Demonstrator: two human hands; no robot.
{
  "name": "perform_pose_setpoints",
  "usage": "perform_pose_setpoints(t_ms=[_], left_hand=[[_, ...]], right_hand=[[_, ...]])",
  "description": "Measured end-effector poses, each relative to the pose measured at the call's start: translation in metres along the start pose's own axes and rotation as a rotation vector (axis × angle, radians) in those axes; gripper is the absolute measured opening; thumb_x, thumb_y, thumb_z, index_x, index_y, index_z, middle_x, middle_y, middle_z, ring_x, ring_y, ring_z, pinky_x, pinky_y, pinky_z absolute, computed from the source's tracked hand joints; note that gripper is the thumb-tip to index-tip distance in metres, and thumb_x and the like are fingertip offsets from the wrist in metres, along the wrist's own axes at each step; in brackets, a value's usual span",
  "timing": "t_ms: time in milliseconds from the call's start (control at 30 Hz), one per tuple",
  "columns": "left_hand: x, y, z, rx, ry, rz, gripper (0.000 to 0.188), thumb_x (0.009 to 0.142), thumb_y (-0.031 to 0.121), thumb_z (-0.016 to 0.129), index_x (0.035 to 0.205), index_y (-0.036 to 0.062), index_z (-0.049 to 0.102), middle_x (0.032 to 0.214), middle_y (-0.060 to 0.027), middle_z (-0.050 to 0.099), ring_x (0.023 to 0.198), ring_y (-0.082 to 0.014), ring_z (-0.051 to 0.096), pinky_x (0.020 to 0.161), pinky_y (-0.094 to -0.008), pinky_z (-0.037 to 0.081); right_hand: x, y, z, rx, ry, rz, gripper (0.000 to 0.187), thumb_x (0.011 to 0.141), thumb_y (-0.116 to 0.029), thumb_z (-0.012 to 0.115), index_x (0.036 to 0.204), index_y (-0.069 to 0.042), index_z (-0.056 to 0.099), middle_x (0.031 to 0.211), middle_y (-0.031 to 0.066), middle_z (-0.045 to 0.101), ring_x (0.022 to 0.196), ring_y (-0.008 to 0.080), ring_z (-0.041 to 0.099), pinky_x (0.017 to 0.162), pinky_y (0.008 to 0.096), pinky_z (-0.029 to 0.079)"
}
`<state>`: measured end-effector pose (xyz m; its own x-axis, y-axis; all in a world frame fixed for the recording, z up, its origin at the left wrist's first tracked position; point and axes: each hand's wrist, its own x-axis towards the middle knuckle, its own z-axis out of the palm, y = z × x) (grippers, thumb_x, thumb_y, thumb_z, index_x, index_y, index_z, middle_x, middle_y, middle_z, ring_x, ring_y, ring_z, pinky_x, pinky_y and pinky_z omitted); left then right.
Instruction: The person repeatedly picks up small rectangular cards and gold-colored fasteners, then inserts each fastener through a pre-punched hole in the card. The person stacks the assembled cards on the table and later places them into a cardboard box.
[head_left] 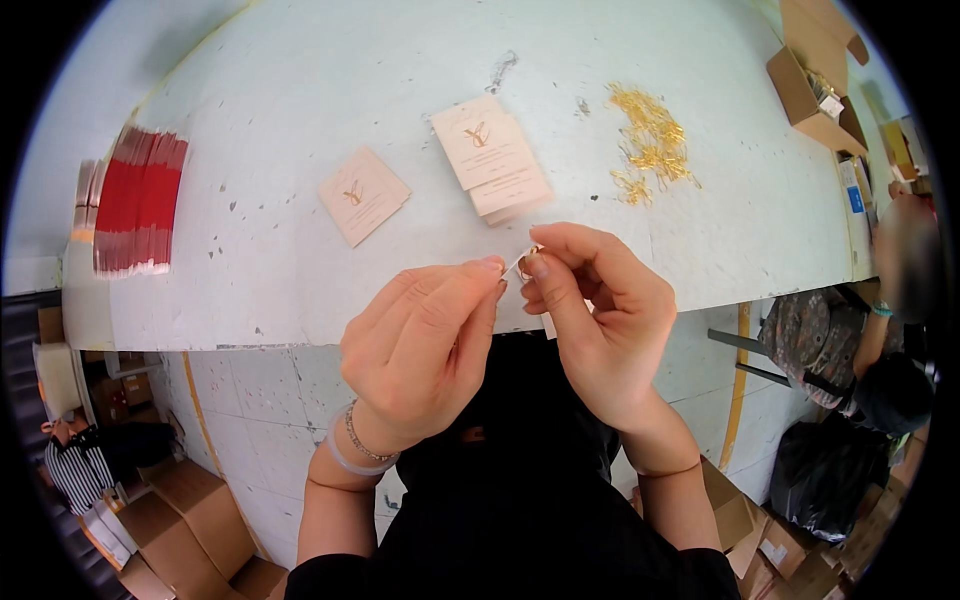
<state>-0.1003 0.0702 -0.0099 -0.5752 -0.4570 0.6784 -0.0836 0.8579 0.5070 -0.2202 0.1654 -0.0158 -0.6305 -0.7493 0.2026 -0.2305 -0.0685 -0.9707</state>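
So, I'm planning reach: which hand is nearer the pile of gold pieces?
Right. The right hand is on the near side of the gold pieces, slightly to their left; the left hand is farther left and farther away.

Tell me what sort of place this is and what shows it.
Probably a small workshop or packing room: stacks of printed cards and a heap of gold-coloured pieces lie on a broad worktable, and cardboard boxes stand nearby.
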Motion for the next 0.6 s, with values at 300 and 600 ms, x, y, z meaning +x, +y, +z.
perform_pose_setpoints(t_ms=[300,600], left_hand=[[0.000,-0.002,0.000,0.117,-0.081,0.236,0.026,0.069,-0.006,0.070,0.095,-0.0015,0.070,0.085,-0.0109,0.070,0.072,-0.0225,0.069,0.060,-0.0286,0.056],[0.010,0.017,-0.007,-0.181,-0.218,-0.012,0.027,0.074,-0.009,0.074,0.099,-0.0010,0.069,0.092,-0.0115,0.072,0.075,-0.0217,0.070,0.063,-0.0264,0.056]], right_hand=[[0.001,-0.005,-0.005,0.045,0.040,0.048,0.010,0.095,0.004,0.058,0.102,0.005,0.064,0.085,0.0056,0.064,0.074,0.0091,0.061,0.066,0.0221,0.053],[0.029,-0.011,-0.045,0.055,-0.117,-0.118,0.008,0.082,0.003,0.067,0.088,-0.001,0.063,0.083,0.0041,0.060,0.078,0.0128,0.056,0.072,0.0245,0.045]])
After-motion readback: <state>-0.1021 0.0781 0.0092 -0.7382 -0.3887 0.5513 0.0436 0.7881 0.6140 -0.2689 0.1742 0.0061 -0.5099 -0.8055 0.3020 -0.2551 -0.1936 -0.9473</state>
